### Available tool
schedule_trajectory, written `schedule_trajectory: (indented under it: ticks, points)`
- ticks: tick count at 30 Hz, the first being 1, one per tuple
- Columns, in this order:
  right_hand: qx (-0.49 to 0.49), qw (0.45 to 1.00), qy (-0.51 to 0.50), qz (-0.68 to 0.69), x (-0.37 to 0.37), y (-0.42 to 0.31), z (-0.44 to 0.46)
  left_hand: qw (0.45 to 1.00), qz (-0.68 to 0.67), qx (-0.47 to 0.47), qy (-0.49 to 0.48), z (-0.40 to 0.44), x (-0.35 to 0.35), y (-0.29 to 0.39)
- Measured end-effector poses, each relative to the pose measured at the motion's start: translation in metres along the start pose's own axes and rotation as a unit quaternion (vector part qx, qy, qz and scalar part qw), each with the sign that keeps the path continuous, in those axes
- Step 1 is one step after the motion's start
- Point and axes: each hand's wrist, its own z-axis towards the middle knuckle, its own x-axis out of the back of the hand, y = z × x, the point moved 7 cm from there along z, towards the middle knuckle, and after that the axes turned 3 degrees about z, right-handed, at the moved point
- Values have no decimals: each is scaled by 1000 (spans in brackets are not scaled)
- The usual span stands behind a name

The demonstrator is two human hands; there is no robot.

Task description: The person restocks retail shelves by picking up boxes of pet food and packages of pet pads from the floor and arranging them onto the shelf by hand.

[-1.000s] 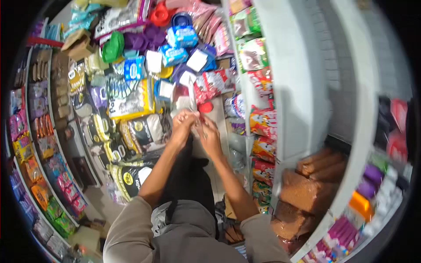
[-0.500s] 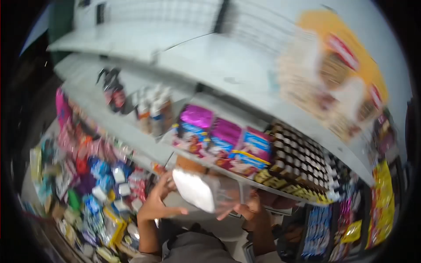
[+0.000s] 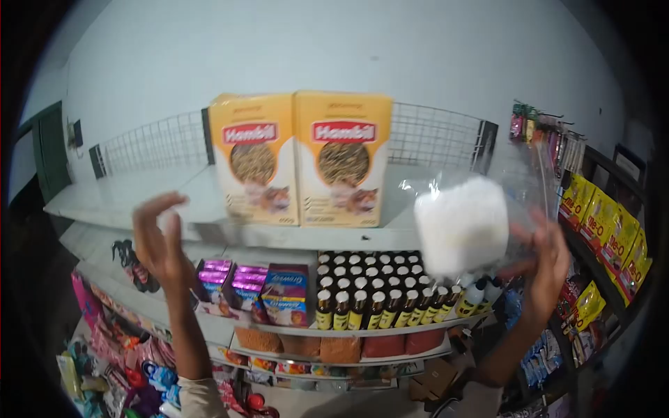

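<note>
My right hand (image 3: pixel 543 254) is raised at the right and closed on a clear plastic bag with a white, block-like filling (image 3: pixel 463 226). The bag hangs in front of the top shelf's right part; what the white filling is, I cannot tell. My left hand (image 3: pixel 162 240), holding nothing, is up at the left with its fingers curved and apart, in front of the shelf edge. Between the two hands, a pair of yellow-and-white Hambil boxes stand upright side by side on the top shelf, the left box (image 3: pixel 254 188) touching the right box (image 3: pixel 341 184).
Below, the second shelf (image 3: pixel 251 324) bears purple-and-blue packets (image 3: pixel 286 292) and rows of dark bottles with white caps (image 3: pixel 359 303). Bags of orange and red grains (image 3: pixel 341 348) lie lower. Yellow Me-O packs (image 3: pixel 606 233) hang at the right. Colourful goods (image 3: pixel 150 383) are heaped at lower left.
My view has swung up and levelled onto the top shelf. Both hands have risen and spread apart; the bag, earlier low between them, is now up in my right hand alone.
</note>
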Motion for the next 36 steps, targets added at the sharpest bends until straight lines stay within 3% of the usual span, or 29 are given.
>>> schedule_trajectory:
  ticks: [4, 7, 8, 10, 11, 14, 15, 17, 18, 20, 22, 24, 26, 28, 29, 30, 32, 34, 36]
  points:
    - [52, 993, -25, -104, 24, -7, 93, 995, 66, 68, -40, 48, -21, -71]
    - [93, 983, -70, -140, 12, 5, 147, 939, 185, 174, -234, 30, -51, -159]
    - [90, 984, -71, -137, 6, 14, 160, 937, 189, 174, -236, 32, -51, -157]
    - [161, 940, -82, -288, -13, 26, 177, 900, 211, 143, -353, 26, -64, -145]
    - [156, 942, -89, -285, -15, 43, 180, 875, 221, 130, -412, 19, -69, -141]
    - [148, 809, -312, -475, -45, 108, 180, 873, 222, 159, -403, 18, -64, -141]
    - [149, 808, -319, -473, -50, 110, 176, 875, 220, 170, -397, 19, -63, -141]
    - [4, 738, -417, -530, -53, 134, 154, 880, 227, 168, -381, 22, -62, -141]
    - [8, 735, -424, -529, -61, 126, 144, 887, 231, 161, -366, 23, -60, -140]
    - [45, 754, -269, -597, -71, 82, 129, 889, 243, 169, -349, 21, -59, -143]
    - [23, 763, -230, -604, -92, 45, 100, 918, 212, 149, -302, 25, -57, -141]
    - [196, 841, -231, -449, -112, 13, 59, 944, 188, 125, -241, 33, -53, -127]
    - [304, 857, -259, -327, -132, -20, -1, 982, 127, 90, -102, 39, -35, -103]
    - [357, 918, -149, -87, -142, -18, -78, 996, -47, 13, 76, 27, -4, -98]
    - [308, 902, -291, -87, -148, -10, -100, 996, -16, 41, 74, 2, 10, -105]
    - [256, 862, -430, -83, -161, -2, -119, 988, -49, 47, 137, -26, 34, -110]
    - [268, 753, -598, 63, -199, 25, -170, 956, -103, 42, 271, -85, 84, -121]
    - [114, 669, -726, 107, -264, 52, -225, 910, -210, 167, 317, -177, 117, -151]
    - [-31, 777, -602, 181, -299, 87, -288, 825, -112, 351, 429, -304, 163, -185]
